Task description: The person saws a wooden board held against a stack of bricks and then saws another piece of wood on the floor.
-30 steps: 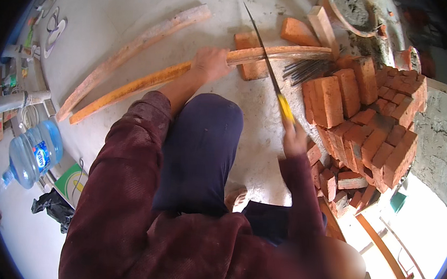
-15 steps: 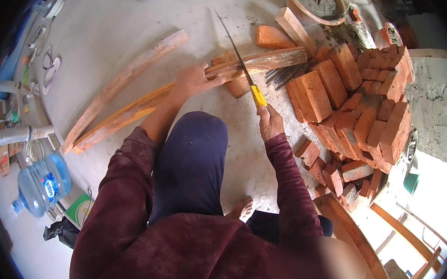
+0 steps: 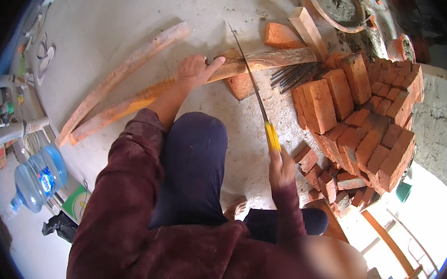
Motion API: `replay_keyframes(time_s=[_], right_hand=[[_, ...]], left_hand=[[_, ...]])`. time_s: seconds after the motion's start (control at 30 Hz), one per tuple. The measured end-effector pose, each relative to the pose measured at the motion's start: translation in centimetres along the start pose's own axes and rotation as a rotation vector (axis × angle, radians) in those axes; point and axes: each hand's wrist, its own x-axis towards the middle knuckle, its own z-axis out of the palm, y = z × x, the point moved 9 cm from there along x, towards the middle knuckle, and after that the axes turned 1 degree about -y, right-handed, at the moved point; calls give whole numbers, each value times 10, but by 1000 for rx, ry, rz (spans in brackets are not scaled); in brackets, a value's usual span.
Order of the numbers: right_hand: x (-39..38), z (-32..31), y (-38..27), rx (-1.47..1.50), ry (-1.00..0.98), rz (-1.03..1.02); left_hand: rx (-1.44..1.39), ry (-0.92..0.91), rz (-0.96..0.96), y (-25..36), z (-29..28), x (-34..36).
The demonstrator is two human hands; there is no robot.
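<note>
My right hand [image 3: 282, 167] is closed around the yellow handle of a handsaw [image 3: 258, 98]. Its thin blade slants up and to the left, crossing a long wooden beam [image 3: 278, 59]. On that beam, left of the blade, my left hand [image 3: 193, 71] grips and presses the wood, its thumb pointing toward the saw. A brick [image 3: 240, 86] lies under the beam beside the blade. The beam's far right end reaches a wooden block [image 3: 309, 31], and its left end runs down toward the floor.
A second wooden beam [image 3: 127, 70] lies on the floor at left. Stacked bricks [image 3: 361, 133] stand at right, near dark metal rods [image 3: 292, 77]. A tub of mortar [image 3: 341, 13] sits at the far right. A blue water jug [image 3: 39, 178] lies at left.
My right hand has drawn the saw back toward me and slightly right, the blade still across the beam. My left hand stays on the beam, its thumb now stretched along it.
</note>
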Motion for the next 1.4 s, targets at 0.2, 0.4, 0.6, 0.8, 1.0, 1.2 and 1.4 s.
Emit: replay_keyframes(time_s=[0.2, 0.4, 0.6, 0.8, 1.0, 1.2, 1.4], right_hand=[[-28, -12, 37, 388, -110, 590], [64, 75, 107, 636, -163, 640], [-69, -11, 33, 615, -196, 716], [34, 33, 75, 440, -90, 610], [58, 21, 46, 145, 63, 176], [-75, -31, 30, 373, -177, 595], [100, 61, 98, 360, 67, 380]], left_hand=[[-17, -19, 74, 17, 6, -2], [78, -14, 181, 43, 7, 16], [2, -48, 92, 0, 13, 3], [48, 7, 130, 28, -1, 6], [28, -7, 167, 31, 5, 13], [36, -16, 126, 19, -6, -5], [-110, 18, 190, 43, -10, 14]])
